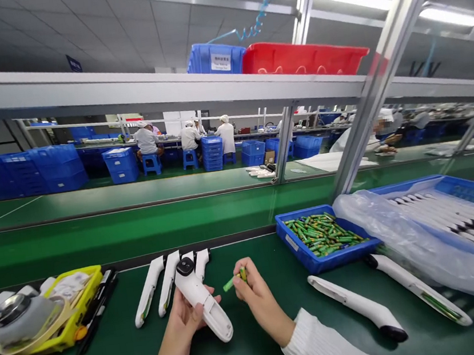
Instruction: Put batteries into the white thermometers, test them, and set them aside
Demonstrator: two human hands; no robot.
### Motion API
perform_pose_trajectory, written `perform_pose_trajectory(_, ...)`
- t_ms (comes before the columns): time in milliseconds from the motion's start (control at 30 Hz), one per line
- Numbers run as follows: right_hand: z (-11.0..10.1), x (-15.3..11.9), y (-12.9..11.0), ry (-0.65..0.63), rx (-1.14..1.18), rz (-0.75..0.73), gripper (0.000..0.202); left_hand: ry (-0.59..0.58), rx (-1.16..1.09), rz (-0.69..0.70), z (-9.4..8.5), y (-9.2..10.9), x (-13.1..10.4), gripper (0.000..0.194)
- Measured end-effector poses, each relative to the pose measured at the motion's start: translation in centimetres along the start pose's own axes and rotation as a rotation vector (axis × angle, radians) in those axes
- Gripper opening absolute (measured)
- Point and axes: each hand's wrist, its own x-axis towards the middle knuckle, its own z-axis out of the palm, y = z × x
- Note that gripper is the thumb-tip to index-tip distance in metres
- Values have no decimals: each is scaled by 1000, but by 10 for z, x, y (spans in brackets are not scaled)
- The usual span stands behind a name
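Note:
My left hand (184,322) is wrapped round a white handheld device (202,300) with a black round end, its open battery compartment facing up. Just right of it, my right hand (255,296) pinches small green batteries (234,280) between thumb and fingers, apart from the device. Several similar white devices (150,289) lie behind my left hand. On the right, a white device (356,307) and another device (421,287) with green batteries inside rest on the green table (285,287). A blue tray (312,260) holds many green batteries.
At the left stands a yellow basket (96,275) with a clear bottle and tape, black pens (98,310) beside it. A large blue crate (440,180) with bagged white devices is at the right. Metal posts (360,122) and a shelf (143,88) rise behind; people (146,139) sit farther off.

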Motion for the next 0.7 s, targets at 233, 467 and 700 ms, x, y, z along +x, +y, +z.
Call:
perform_pose_trajectory(233, -2, -28, -9, -274, -223, -50, 8, -61, 29, 50, 1, -18, -2, 53)
perform_pose_trajectory(467, 1, -27, -6, -262, -322, -122, 16, -15, -52, -51, 7, -8, -7, 43)
perform_pose_trajectory(700, 0, -27, -5, -323, -130, -7, 24, 20, -76, -26, 3, -4, -8, 44)
